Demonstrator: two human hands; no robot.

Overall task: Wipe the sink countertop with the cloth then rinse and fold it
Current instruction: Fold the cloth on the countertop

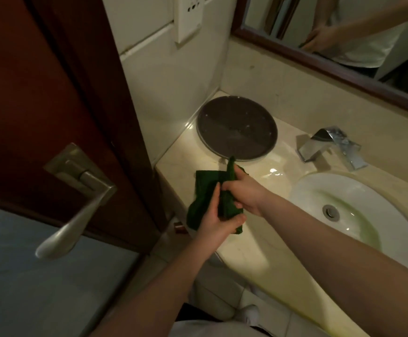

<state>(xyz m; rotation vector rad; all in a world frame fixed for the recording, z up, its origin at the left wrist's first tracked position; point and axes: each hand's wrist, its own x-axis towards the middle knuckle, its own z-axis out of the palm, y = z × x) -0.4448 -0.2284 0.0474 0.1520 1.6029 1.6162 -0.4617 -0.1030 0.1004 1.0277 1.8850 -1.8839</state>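
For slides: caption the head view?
The left hand and right hand grip a dark green cloth at the beige countertop.

Dim, warm yellow-green light overall. The brightest patch lies on the countertop (254,166) just beyond and right of the fingers (229,187), where small white glints of glare sit on its wet surface. The sink (344,190), further right of the fingers, is softly and evenly lit. The cloth (203,190) under the fingers is so dark that its folds barely show. Left of the fingers the door (40,81) sinks into deep shadow, and the door handle (76,215) is blurred and stretched. Straight lines bow toward the edges, as along the mirror frame (319,64). Detail is soft and grainy throughout.
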